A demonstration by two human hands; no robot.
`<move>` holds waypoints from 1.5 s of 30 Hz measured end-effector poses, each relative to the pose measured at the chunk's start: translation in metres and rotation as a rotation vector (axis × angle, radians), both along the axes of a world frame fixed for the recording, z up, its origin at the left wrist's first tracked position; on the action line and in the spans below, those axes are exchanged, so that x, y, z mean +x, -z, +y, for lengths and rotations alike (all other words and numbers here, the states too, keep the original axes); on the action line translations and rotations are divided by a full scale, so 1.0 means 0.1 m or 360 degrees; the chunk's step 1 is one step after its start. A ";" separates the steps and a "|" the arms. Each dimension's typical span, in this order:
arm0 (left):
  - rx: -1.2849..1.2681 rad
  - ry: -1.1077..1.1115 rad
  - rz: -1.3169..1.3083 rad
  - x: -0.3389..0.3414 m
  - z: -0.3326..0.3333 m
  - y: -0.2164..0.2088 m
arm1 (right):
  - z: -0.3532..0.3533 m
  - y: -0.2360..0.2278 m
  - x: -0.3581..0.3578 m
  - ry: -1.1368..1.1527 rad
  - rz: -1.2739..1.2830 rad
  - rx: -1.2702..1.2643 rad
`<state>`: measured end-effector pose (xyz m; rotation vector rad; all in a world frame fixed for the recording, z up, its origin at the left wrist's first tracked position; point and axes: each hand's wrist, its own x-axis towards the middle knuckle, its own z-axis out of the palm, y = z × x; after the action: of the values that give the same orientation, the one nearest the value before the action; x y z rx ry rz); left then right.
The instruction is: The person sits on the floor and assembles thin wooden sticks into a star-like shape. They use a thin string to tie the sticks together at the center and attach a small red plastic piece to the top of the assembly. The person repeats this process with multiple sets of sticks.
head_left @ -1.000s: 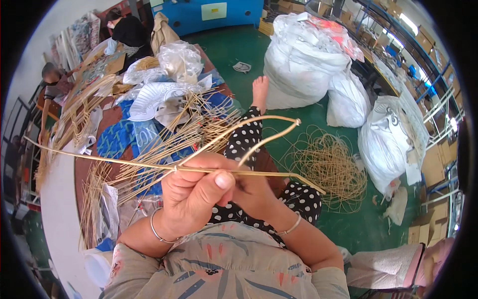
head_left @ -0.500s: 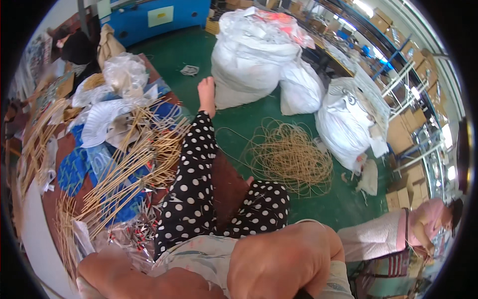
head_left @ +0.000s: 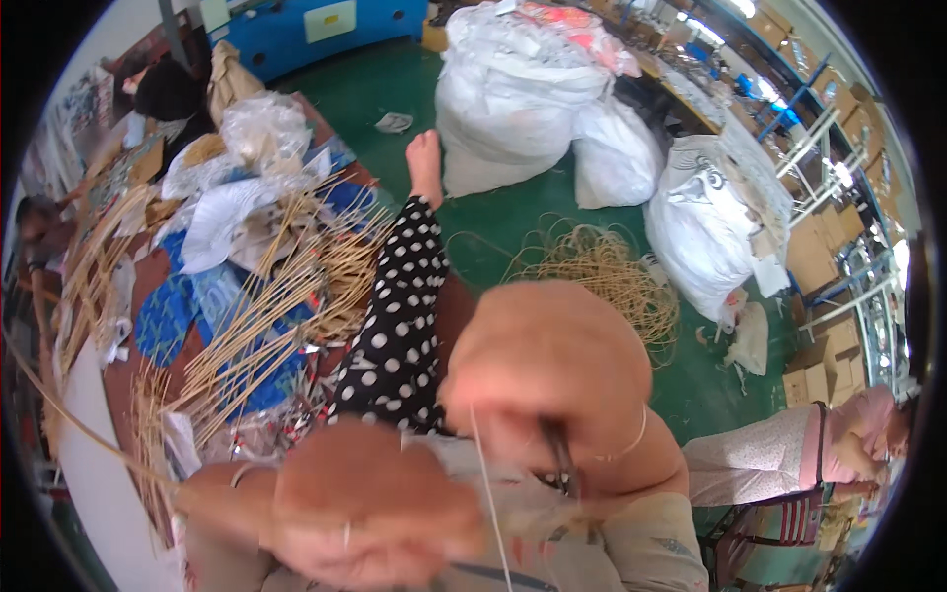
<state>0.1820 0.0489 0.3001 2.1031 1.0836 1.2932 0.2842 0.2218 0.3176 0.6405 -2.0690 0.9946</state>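
Note:
My right hand (head_left: 557, 360) is raised in front of my lap, its fingers curled round a small dark metal tool (head_left: 559, 452) with two narrow arms, like pliers or scissors. A thin white strand (head_left: 486, 474) runs from its fingertips down past the lower edge. Lower and to the left, my left hand (head_left: 370, 503) is closed and smeared by motion. A long tan cane strip (head_left: 84, 431) curves in from the left rim to this hand's wrist; its end is hidden. What the left fingers hold does not show clearly.
Left of my dotted trouser leg (head_left: 390, 316) lies a heap of cane sticks (head_left: 261, 316) on blue sheets. A cane coil (head_left: 592, 259) rests on the green floor, near large white sacks (head_left: 513, 109). At right, a person in pink (head_left: 848, 434) works by a chair (head_left: 789, 528).
Both hands have risen into view from below the lower edge. The dark tool, white strand and curved cane strip now show. The whole view has shifted slightly.

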 end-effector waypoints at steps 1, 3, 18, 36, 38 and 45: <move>0.0023 -0.0126 -0.0042 0.00 0.05 -0.04 | -0.04 0.10 0.00 -0.0103 -0.0225 -0.0336; 0.0157 -0.0439 -0.0223 0.04 0.11 -0.07 | -0.15 0.23 0.02 -0.0360 -0.0655 -0.0960; 0.0355 -0.0827 0.0149 0.13 0.12 -0.04 | -0.36 0.06 0.42 0.0189 -0.0336 -0.0355; -0.0278 -0.0271 -0.0607 0.16 0.12 -0.03 | -0.02 0.29 0.33 -0.0523 -0.1093 -0.1186; -0.0300 -0.0239 -0.0533 0.14 0.14 -0.05 | -0.05 0.27 0.31 -0.0696 -0.1110 -0.1253; -0.0003 -0.0525 -0.0259 0.23 0.15 0.00 | -0.12 0.46 0.30 -0.0627 -0.1200 -0.1325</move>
<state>0.2050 0.0643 0.3001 1.8314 1.3974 1.5808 0.3143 0.2101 0.2715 0.2247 -1.8348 2.4252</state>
